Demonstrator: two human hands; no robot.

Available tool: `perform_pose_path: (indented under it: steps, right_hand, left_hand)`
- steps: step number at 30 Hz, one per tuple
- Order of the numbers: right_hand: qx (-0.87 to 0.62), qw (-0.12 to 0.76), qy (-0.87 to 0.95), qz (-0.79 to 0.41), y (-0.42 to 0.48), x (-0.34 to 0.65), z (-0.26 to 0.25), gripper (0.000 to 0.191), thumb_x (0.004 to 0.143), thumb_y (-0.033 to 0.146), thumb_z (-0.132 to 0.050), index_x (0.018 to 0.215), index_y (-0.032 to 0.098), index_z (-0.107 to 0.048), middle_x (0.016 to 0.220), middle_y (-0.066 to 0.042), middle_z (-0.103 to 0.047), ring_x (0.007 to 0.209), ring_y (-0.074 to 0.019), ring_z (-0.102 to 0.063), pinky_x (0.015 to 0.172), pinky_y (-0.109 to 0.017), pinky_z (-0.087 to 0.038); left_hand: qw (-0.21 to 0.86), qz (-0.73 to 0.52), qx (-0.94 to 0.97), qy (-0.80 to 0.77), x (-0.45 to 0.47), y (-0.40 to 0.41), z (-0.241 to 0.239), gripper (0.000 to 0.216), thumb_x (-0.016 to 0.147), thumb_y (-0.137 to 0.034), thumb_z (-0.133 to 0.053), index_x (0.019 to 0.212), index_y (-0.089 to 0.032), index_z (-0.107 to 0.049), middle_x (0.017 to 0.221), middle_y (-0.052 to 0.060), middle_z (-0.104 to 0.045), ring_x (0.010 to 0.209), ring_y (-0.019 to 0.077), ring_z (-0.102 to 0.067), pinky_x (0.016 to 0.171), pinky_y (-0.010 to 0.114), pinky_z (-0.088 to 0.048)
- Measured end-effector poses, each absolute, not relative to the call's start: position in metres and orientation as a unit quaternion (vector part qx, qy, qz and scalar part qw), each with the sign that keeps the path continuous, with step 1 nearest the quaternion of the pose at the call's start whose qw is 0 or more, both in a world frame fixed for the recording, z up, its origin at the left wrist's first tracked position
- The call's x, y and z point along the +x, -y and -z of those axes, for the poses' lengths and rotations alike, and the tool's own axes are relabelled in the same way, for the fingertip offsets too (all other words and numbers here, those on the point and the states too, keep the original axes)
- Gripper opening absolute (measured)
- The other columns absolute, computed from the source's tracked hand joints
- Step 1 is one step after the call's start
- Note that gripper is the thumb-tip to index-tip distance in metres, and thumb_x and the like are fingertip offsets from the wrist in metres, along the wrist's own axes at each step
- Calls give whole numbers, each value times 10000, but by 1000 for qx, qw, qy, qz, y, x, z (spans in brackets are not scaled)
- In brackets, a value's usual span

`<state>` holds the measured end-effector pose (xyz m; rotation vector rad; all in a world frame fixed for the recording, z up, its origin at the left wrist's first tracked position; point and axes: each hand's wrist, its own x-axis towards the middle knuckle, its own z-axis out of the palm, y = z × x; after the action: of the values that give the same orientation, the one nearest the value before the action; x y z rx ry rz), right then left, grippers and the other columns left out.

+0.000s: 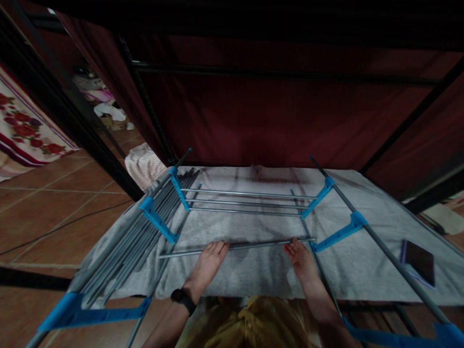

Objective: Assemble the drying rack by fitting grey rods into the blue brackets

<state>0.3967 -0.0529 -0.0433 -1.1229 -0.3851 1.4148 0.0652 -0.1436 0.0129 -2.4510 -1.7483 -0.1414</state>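
Note:
A thin grey metal rod point(253, 245) lies crosswise in front of me, in both hands. My left hand point(213, 257) is closed over it left of the middle, and a dark band sits on that wrist. Near the rod's right end, my right hand point(299, 256) pinches it with thumb and fingers. The rod's right tip is close to a blue plastic bracket point(339, 237) on the rack frame. Its left tip sits just below another blue bracket point(158, 221). Farther back, several rods point(250, 203) span between two blue brackets.
A bundle of loose grey rods point(145, 232) lies along the left side of the grey cloth surface point(235, 280). A phone point(418, 262) rests at the right. Dark posts point(72, 111) and a red curtain point(253, 116) enclose the place. Tiled floor point(32, 217) shows at left.

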Motion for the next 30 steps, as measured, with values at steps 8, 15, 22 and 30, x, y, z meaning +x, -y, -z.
perform_pose_path:
  steps: [8,15,22,30]
  right_hand:
    - [-489,597,153,-618,55,409,37,107,753,243,-737,783,233,-634,786,-5,-729,755,-171,-707,725,-319,-626]
    - [-503,597,142,-608,47,410,27,120,743,248,-727,836,220,-656,826,-39,-750,788,-186,-731,701,-306,-628]
    - [-489,617,134,-602,43,408,12,96,774,237,-685,864,213,-663,867,-53,-770,775,-178,-734,677,-293,-619]
    - [-483,643,142,-578,39,408,-1,179,689,210,-789,759,214,-625,793,-22,-753,727,-165,-717,680,-288,-622]
  left_hand:
    - [15,62,-823,565,79,144,-4,494,880,-2,-391,1291,-197,-582,1147,90,-673,1072,215,-629,982,388,-462]
    - [-8,78,-808,584,64,155,3,426,918,-43,-400,1250,-194,-620,1041,82,-691,983,212,-657,938,388,-488]
    - [-5,95,-796,598,55,167,6,399,971,-105,-374,1269,-206,-620,1060,70,-699,979,201,-661,917,363,-493]
    - [11,115,-777,619,41,181,12,367,1003,-210,-365,1252,-229,-633,1125,61,-704,1032,196,-653,971,363,-477]
